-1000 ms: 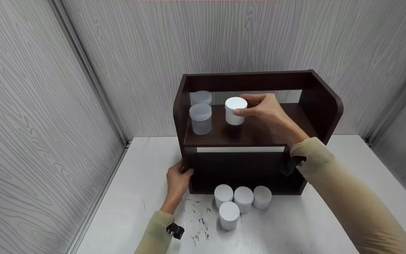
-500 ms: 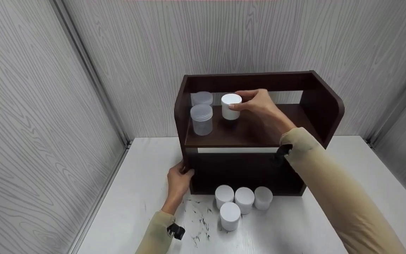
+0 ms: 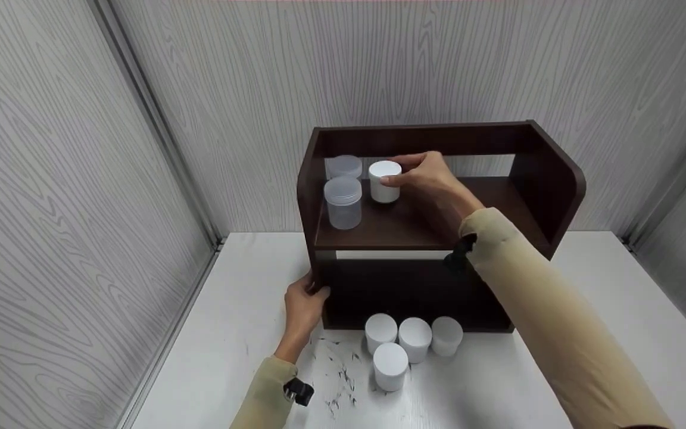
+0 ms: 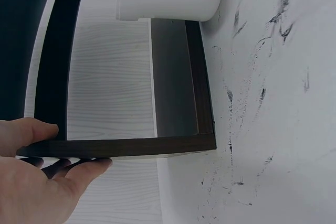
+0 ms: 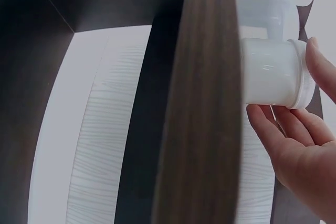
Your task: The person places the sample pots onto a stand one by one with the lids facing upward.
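My right hand point(image 3: 432, 179) pinches a white lidded jar point(image 3: 385, 182) between thumb and fingers, over the back of the upper board of a dark brown shelf point(image 3: 408, 241). The right wrist view shows this jar point(image 5: 270, 72) from the side; the shelf board point(image 5: 202, 108) hides its base, so I cannot tell whether it touches down. Left of it stand two translucent jars, a front one point(image 3: 343, 205) and a rear one point(image 3: 345, 166) partly hidden behind it. My left hand point(image 3: 304, 307) grips the shelf's left side panel point(image 4: 131, 147), thumb on one face and fingers on the other.
Several white jars stand on the white table in front of the shelf, among them a front jar point(image 3: 390, 366) and a right-hand jar point(image 3: 446, 335). Dark scuff marks point(image 3: 343, 381) lie on the table. Grey wood-patterned walls point(image 3: 230, 89) enclose the table.
My right hand has carried the white jar left and back, closer to the translucent jars, and it now appears lower over the board. The left hand keeps its grip on the side panel.
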Demonstrator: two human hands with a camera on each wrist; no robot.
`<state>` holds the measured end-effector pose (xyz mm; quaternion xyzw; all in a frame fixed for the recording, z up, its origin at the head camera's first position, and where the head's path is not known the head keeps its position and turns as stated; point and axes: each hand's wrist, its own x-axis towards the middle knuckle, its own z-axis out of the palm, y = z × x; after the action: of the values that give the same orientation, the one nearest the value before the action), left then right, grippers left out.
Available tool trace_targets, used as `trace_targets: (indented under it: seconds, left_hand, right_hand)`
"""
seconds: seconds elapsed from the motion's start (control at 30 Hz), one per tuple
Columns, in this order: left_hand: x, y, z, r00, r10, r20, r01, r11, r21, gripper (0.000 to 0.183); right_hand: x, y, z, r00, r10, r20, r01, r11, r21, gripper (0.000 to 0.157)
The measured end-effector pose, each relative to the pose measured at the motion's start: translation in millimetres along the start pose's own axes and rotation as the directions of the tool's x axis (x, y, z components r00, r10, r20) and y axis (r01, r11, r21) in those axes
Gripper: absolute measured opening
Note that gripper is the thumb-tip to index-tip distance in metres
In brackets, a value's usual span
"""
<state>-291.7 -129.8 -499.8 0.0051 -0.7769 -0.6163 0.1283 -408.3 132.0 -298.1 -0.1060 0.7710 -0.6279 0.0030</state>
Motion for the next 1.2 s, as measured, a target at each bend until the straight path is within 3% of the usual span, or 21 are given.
trace_targets:
  seconds: [0.13, 0.43, 1.2]
  left_hand:
    - [-0.6, -2.1, -0.7, 1.000, 0.001, -0.016, 0.000, 1.000, 0.016, 0.054]
    - [-0.4, -1.3, -1.7, 1.000, 0.021, -0.020, -0.021, 1.000, 0.015, 0.053]
    - [-2.9, 1.6, 0.5, 1.000, 0.007, -0.013, -0.007, 1.000, 0.012, 0.054]
  right_hand:
    - [4.0, 3.7, 2.6, 1.000, 0.015, 0.006, -0.015, 0.998, -0.067, 0.063]
    - [9.0, 3.8, 5.2, 1.000, 0.028, 0.006, -0.028, 0.997, -0.078, 0.060]
    - [13.5, 3.5, 4.5, 0.999, 0.040, 0.024, -0.039, 0.999, -0.019, 0.058]
